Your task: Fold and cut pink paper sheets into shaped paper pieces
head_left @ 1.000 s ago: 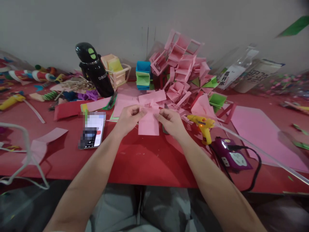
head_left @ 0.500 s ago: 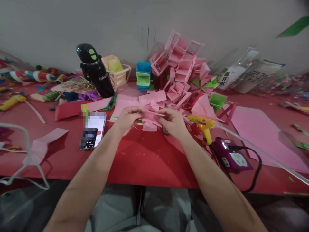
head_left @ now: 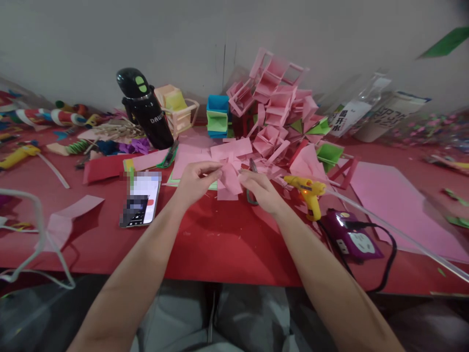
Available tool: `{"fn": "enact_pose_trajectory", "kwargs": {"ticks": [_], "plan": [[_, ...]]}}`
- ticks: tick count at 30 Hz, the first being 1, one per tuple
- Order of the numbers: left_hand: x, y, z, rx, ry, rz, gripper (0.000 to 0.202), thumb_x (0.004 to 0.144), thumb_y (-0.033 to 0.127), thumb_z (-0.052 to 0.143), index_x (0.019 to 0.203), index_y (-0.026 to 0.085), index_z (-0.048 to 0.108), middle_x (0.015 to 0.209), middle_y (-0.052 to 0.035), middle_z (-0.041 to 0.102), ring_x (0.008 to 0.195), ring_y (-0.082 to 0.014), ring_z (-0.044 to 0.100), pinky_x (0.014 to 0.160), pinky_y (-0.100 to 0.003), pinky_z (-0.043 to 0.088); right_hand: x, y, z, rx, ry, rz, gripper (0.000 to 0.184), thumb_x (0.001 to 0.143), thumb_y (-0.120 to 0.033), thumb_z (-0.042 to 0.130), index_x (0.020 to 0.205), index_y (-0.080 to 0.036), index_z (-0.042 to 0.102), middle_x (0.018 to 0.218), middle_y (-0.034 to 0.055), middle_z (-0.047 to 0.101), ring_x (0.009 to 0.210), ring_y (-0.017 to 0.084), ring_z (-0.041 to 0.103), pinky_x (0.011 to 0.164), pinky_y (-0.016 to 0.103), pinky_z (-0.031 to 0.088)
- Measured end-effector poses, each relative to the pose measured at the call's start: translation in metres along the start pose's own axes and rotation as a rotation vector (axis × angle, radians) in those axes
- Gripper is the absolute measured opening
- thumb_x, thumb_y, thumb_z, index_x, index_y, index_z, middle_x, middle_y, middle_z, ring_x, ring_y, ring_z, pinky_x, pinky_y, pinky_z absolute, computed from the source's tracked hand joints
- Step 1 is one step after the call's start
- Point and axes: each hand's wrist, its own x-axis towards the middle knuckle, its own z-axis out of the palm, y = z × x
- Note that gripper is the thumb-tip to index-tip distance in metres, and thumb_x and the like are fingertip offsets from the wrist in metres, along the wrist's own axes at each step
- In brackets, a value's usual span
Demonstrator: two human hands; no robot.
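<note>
A small folded piece of pink paper (head_left: 230,179) is held up between my two hands. My left hand (head_left: 196,182) pinches its upper left side between thumb and fingers. At its right edge, my right hand (head_left: 261,189) has its fingers closed on the paper. Scissors (head_left: 252,166) lie partly hidden behind my right hand, a dark green handle showing below it. Beneath the paper are flat pink sheets (head_left: 186,154) and loose strips. Behind them rises a pile of pink folded-paper chairs (head_left: 280,102).
A yellow glue gun (head_left: 309,190) with its light on lies right of my right hand, beside a purple power box (head_left: 353,237) with a black cable. A phone (head_left: 142,200) lies left. A black bottle (head_left: 146,115) stands behind. Pink sheets (head_left: 395,205) cover the right side.
The pink paper has turned from nearly edge-on to showing its broad face, tilted downward. My right hand has shifted slightly down, and more of the scissors shows.
</note>
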Motion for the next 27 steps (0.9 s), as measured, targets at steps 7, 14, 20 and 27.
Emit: {"fn": "enact_pose_trajectory", "kwargs": {"ticks": [7, 14, 20, 27], "plan": [[-0.005, 0.01, 0.005, 0.226, -0.112, 0.114, 0.022, 0.092, 0.024, 0.061, 0.105, 0.02, 0.078, 0.112, -0.0079, 0.078, 0.101, -0.0219, 0.072, 0.084, -0.032, 0.055, 0.002, 0.01, 0.01, 0.004, 0.189, -0.02, 0.026, 0.083, -0.043, 0.074, 0.091, -0.019, 0.07, 0.083, 0.0034, 0.07, 0.075, 0.015, 0.063, 0.071, 0.029, 0.051], [-0.006, 0.014, 0.009, 0.264, -0.122, 0.13, 0.017, 0.092, 0.029, 0.061, 0.088, 0.016, 0.073, 0.089, -0.0051, 0.077, 0.079, -0.0161, 0.067, 0.074, -0.027, 0.051, 0.0, 0.002, 0.009, -0.07, 0.159, 0.021, 0.027, 0.088, -0.042, 0.067, 0.08, -0.016, 0.073, 0.067, 0.0003, 0.066, 0.06, 0.012, 0.056, 0.06, 0.025, 0.047], [-0.006, 0.009, 0.008, 0.373, -0.115, 0.176, 0.021, 0.095, 0.028, 0.055, 0.085, 0.016, 0.068, 0.079, -0.0025, 0.071, 0.068, -0.0129, 0.057, 0.064, -0.026, 0.042, -0.002, 0.0, 0.012, -0.016, 0.104, 0.069, 0.033, 0.086, -0.048, 0.068, 0.081, -0.016, 0.074, 0.067, -0.0001, 0.061, 0.063, 0.013, 0.056, 0.062, 0.026, 0.053], [-0.005, 0.007, 0.009, 0.331, -0.112, 0.194, 0.019, 0.094, 0.03, 0.059, 0.085, 0.016, 0.068, 0.08, -0.0026, 0.071, 0.07, -0.0132, 0.058, 0.065, -0.025, 0.043, -0.001, 0.004, 0.016, 0.106, 0.123, 0.121, 0.032, 0.083, -0.048, 0.071, 0.081, -0.016, 0.075, 0.067, -0.0006, 0.061, 0.061, 0.012, 0.058, 0.064, 0.028, 0.059]]}}
